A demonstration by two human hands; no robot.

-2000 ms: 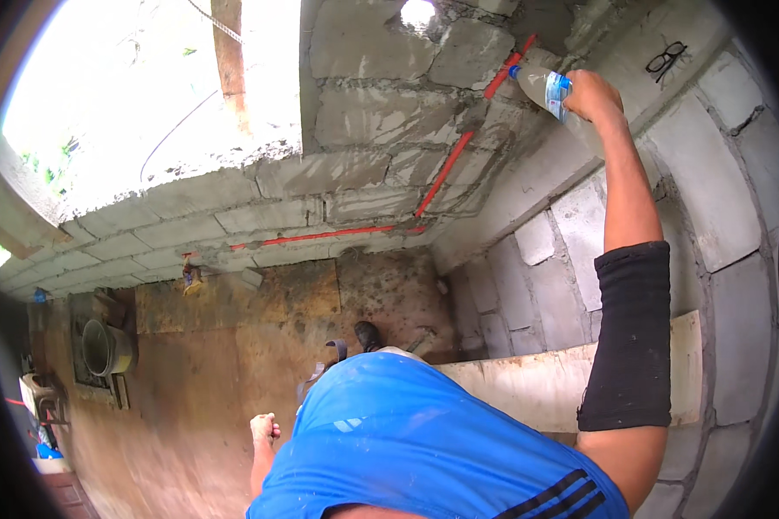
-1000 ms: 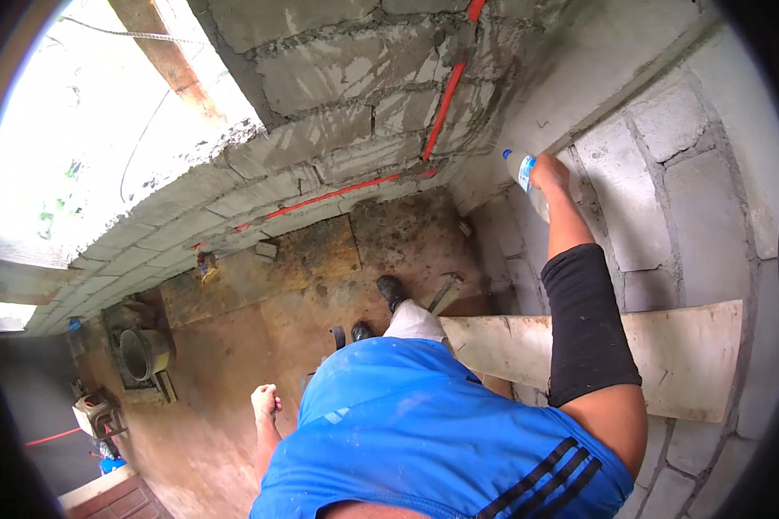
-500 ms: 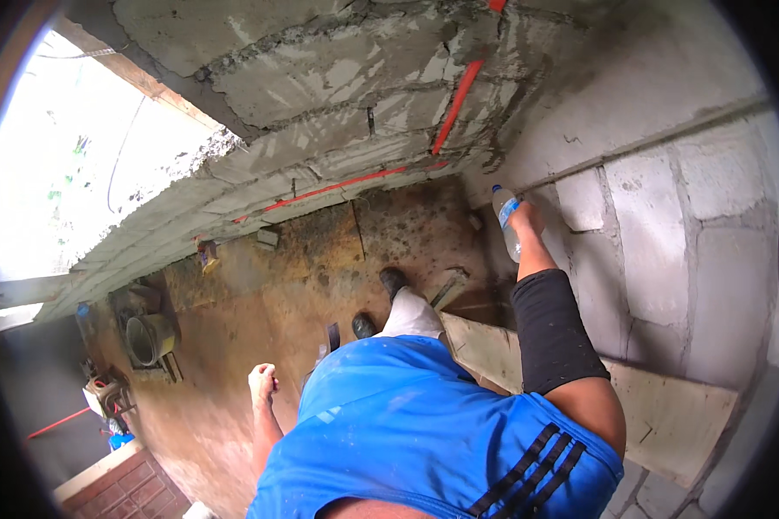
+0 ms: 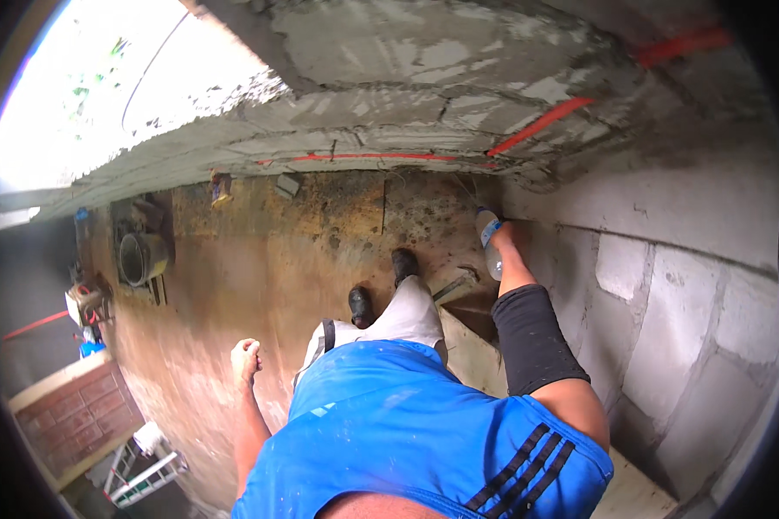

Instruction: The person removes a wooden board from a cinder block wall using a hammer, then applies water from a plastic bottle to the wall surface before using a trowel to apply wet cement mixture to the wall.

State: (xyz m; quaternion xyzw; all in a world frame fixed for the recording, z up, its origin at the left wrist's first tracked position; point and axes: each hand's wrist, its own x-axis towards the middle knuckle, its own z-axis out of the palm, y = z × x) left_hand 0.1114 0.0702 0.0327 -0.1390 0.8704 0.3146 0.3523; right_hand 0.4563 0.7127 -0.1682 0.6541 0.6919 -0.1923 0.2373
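Observation:
My right hand (image 4: 505,237) is wrapped around a clear plastic bottle (image 4: 494,259) with a blue cap and a blue label. The bottle stands nearly upright in the picture, cap toward the far wall. My right arm, in a black sleeve, reaches ahead beside the pale block wall. At my left side, over the brown floor, my left hand (image 4: 246,361) is closed with its fingers curled in. Whether something small sits in it is hidden.
A hammer-like tool (image 4: 455,283) lies by my feet, near a wooden board (image 4: 472,353). On the left are a bucket (image 4: 138,259), a pale jug (image 4: 85,304) and a metal ladder (image 4: 147,481). A rough grey wall (image 4: 363,112) with red conduit stands ahead; a block wall (image 4: 666,294) is on the right.
The view has turned and tilted, so more of my legs and a ladder at lower left show. My right hand keeps its grip on the bottle. My left hand stays closed, slightly farther left.

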